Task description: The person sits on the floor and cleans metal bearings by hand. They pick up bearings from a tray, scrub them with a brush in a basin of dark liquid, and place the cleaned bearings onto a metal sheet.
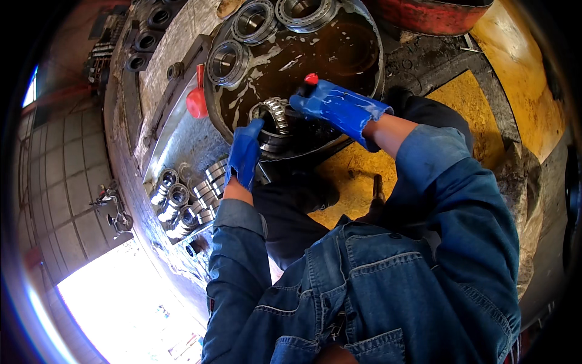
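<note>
Both my hands wear torn blue gloves over a wide round pan (381,73) of dark, oily liquid. My left hand (244,151) is closed on the near left side of a roller bearing (277,115), which is tilted so its rollers show. Just right of it, my right hand (339,108) is closed around a red-tipped tool (311,79). Most of that tool is hidden in the glove, so its kind is unclear. Below the tilted bearing, a dark metal ring (274,144) lies at the pan's near edge.
Several large bearings, including one bearing ring (227,63), sit along the pan's far left side. A red scoop-like thing (197,100) lies beside the pan. Shiny smaller bearings (179,195) stand in rows at left. A red tub (430,17) is at the far right, near yellow sheets (470,100).
</note>
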`<state>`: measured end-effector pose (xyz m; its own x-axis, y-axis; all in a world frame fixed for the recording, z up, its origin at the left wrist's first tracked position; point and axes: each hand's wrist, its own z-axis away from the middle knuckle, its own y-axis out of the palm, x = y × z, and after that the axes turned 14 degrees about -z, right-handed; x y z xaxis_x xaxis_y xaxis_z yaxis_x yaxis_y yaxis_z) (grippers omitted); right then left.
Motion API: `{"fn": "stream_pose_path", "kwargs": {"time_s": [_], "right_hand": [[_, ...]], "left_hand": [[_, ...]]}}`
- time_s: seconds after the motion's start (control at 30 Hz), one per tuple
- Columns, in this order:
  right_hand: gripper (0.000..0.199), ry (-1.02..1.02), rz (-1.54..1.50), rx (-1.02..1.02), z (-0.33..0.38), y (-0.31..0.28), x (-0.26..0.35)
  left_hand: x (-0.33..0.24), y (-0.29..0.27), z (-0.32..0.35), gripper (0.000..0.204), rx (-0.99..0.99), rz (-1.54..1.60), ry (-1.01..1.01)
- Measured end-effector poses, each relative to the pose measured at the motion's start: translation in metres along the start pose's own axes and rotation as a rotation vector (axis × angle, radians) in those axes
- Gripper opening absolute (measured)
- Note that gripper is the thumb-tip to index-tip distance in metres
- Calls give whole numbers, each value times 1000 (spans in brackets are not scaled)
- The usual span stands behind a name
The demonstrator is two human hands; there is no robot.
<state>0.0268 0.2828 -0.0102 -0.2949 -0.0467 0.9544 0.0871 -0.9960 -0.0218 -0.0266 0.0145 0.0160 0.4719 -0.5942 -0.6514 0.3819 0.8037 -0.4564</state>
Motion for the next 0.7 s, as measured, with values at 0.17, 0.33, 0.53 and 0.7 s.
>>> {"fn": "stream_pose_path", "kwargs": {"time_s": [0.17,0.33,0.53,0.7], "right_hand": [[25,-37,33,-78,-51,19,-4],[35,62,-103,-178,-56,20,-2],[29,-32,-138,-293,-51,-46,21],[20,-43,-401,-534,-25,-25,37]], "left_hand": [[18,-14,-35,57,-115,-440,68],[20,-6,-30,81,-276,-886,259],[0,17,22,86,-364,-835,186],[9,22,23,72,-474,-836,204]]}}
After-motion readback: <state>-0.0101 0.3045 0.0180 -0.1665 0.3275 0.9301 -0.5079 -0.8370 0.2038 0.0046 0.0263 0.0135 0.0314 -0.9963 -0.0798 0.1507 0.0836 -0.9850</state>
